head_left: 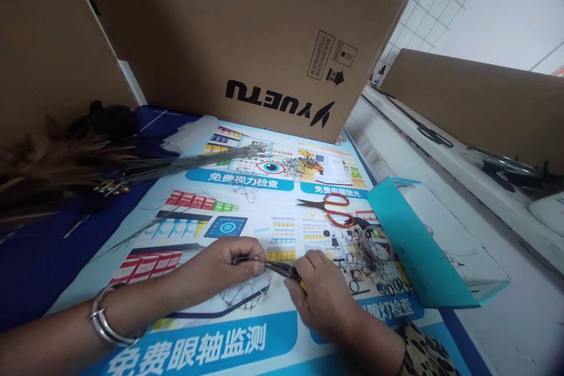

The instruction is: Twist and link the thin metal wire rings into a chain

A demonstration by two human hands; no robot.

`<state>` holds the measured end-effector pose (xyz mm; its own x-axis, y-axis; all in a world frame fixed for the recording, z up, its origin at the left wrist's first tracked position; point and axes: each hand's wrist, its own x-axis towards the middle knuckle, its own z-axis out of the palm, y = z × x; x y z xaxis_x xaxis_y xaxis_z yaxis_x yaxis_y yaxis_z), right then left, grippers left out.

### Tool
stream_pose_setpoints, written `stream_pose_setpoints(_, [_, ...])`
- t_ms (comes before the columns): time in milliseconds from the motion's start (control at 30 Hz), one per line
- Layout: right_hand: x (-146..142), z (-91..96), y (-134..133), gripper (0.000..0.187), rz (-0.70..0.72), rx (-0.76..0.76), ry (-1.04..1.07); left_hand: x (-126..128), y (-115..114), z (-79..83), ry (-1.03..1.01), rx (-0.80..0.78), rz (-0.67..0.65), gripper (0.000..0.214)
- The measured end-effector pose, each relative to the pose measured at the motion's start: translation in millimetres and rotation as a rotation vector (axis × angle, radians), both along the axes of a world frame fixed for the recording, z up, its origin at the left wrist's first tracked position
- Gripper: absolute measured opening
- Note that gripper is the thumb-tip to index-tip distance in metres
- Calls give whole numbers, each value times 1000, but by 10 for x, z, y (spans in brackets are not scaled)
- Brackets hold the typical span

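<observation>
Beaded wire (pixel 247 259) sits pinched in left hand (pixel 220 270), right hand (pixel 324 296) gripping pliers (pixel 282 269) against it.

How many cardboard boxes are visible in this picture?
3: the left box, at the frame's edge; the middle box, printed YUETU; the right box, behind the white ledge. Others may be hidden.
</observation>
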<state>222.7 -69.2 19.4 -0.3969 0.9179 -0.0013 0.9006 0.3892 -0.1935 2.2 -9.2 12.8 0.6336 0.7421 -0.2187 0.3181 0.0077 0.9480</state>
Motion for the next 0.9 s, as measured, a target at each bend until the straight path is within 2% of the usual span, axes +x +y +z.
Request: stream_pose_setpoints(900, [-6,6,14,15,-7,-7,-53,7,-5,9,-8,-10,4,19])
